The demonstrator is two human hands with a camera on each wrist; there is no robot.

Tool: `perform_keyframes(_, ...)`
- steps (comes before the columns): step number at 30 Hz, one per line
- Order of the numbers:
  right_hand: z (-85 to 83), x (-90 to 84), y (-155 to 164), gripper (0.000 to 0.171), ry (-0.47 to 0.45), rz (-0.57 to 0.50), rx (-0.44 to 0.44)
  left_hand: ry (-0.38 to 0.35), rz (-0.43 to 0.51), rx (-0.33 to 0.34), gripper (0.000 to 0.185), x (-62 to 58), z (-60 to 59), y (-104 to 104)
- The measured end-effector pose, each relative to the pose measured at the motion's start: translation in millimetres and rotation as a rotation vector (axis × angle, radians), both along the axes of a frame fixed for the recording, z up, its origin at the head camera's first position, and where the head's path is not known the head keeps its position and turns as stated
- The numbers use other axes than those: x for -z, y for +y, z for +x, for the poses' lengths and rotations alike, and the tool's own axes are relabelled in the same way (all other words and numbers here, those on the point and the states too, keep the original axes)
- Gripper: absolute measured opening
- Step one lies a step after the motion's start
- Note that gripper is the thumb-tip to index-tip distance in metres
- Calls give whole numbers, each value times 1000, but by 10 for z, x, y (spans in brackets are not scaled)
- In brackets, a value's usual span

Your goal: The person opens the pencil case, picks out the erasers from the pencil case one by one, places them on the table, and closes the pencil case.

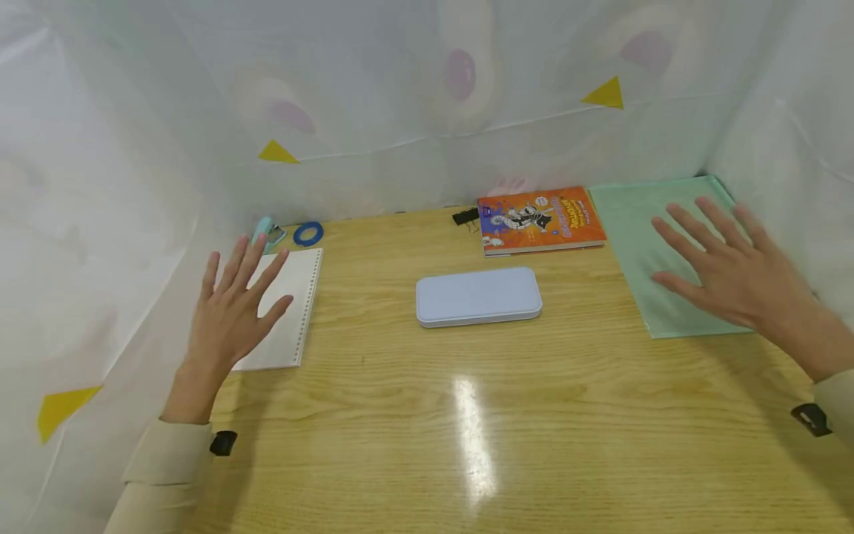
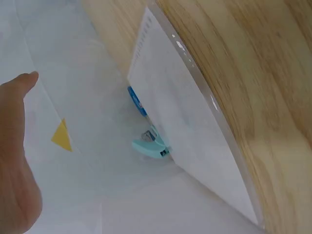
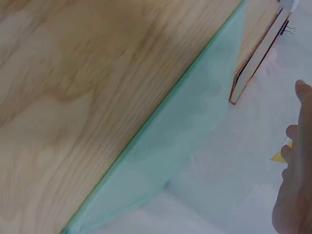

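My left hand [image 1: 230,319] hovers with fingers spread over a white spiral notebook [image 1: 287,319] at the table's left. Over a pale green translucent folder [image 1: 640,252] on the right, my right hand [image 1: 734,271] is likewise spread and holds nothing. Between the hands, a light blue flat case [image 1: 479,297] lies on the wooden table. Behind it is an orange paperback book [image 1: 540,222] with a black binder clip [image 1: 465,216] at its left. A mint stapler [image 2: 151,146] and a blue tape roll [image 1: 308,233] sit just past the notebook's far edge.
White sheeting [image 1: 400,89] with yellow triangles hangs behind the table and along both sides. The wooden table [image 1: 373,430] stretches toward me, with a bright light reflection on its front part.
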State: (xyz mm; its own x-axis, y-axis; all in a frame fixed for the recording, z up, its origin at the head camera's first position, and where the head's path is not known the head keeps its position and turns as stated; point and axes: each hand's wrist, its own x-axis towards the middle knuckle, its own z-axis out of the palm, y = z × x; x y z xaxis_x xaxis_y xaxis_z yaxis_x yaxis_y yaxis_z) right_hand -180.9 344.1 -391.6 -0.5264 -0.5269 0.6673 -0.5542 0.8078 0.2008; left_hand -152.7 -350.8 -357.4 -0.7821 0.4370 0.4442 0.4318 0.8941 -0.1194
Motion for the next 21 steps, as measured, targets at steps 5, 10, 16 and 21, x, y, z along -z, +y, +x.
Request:
perform_keyframes(5, 111, -96, -122, 73, -593, -45, 75, -241, 154, 23, 70, 12, -1, 129)
perform_keyframes(10, 102, -93, -554, 69, -761, -242, -77, -346, 375, 177, 71, 86, -93, 395)
perform_keyframes(16, 19, 11, -1167, 67, -973, -404, -208, -554, 498, 234, 70, 149, -189, 833)
perform_keyframes(21, -88, 145, -1541, 73, -1013, -337, -297, -683, 493, 274, 67, 271, -269, 1252)
